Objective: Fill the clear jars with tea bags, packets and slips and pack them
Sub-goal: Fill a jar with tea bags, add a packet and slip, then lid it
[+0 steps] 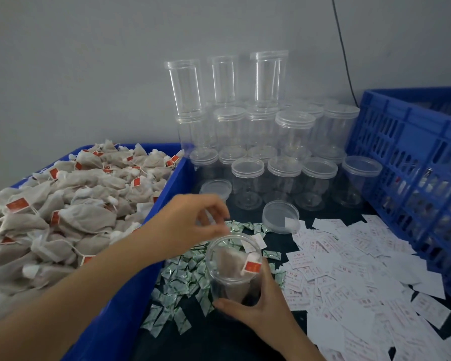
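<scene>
— Where is the jar that gets filled?
— The open jar (pixel 219 277) is at the front of the table (pixel 219 340), just beside the blue bin (pixel 167 188). The right hand (pixel 261 306) wraps around its lower part, with the thumb on the near side. I cannot tell if the jar sits on the table or is lifted a bit.
— What is in it?
— A few tea bags (pixel 228 264). One red tag (pixel 251 267) leans on the inside of the clear wall.
— And the other hand?
— The left hand (pixel 193 220) hangs just over the mouth of the jar. Its fingers are curled and the thumb is close to them. It is blurry, so I cannot tell if it pinches something or nothing.
— Where are the other tea bags?
— A big heap (pixel 63 204) of them fills the blue bin on the left.
— What lies on the table?
— Green and white packets (pixel 185 277) lie around the jar, right up to the bin. White slips (pixel 349 269) with red print spread out to the right, up to the blue crate (pixel 414 165). One loose lid (pixel 280 216) lies behind the jar, at the edge of the slips.
— And at the back?
— Many empty jars (pixel 271 152) with lids on stand in rows by the wall (pixel 63 61), and some stand on top of others. A thin black cable (pixel 344 48) runs down the wall behind the crate
</scene>
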`<state>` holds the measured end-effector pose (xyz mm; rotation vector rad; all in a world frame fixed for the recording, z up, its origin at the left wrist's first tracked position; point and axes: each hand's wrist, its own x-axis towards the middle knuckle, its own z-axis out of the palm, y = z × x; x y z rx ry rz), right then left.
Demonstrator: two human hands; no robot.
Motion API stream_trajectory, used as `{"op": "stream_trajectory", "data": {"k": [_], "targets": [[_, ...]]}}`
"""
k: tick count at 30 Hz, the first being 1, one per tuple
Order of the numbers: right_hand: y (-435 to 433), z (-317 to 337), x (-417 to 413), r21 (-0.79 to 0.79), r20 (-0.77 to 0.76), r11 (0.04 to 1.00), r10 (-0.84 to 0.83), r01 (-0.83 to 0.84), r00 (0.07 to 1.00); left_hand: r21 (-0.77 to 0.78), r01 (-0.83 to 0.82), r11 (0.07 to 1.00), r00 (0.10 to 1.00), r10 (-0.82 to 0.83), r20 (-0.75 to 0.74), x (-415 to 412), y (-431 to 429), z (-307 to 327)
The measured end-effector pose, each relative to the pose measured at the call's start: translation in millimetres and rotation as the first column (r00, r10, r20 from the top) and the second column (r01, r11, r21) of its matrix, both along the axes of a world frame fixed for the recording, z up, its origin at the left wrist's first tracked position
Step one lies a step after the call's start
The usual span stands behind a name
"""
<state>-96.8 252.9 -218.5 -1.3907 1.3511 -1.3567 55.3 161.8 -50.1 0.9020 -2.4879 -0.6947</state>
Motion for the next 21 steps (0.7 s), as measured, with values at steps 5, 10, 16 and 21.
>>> {"op": "stream_trajectory", "data": {"k": [5, 10, 16, 21], "targets": [[2, 1, 0, 0.027, -0.005, 0.999, -0.027, 0.028, 1.0, -0.366, -0.434, 0.823, 0.89, 0.455, -0.031, 33, -69, -12], [1, 1, 0, 0.035, 0.007, 0.999, -0.012, 0.011, 1.0, -0.363, -0.393, 0.845, 0.633, 0.535, 0.56, 75, -102, -42], [1, -1, 0, 0.046, -0.001, 0.999, -0.014, 0.014, 1.0, -0.451, -0.394, 0.801, 0.713, 0.576, 0.399, 76, -103, -50], [-1, -2, -1, 0.051, -0.006, 0.999, -0.018, 0.018, 1.0, -0.433, -0.579, 0.691, 0.791, 0.605, -0.094, 69, -93, -37]]}}
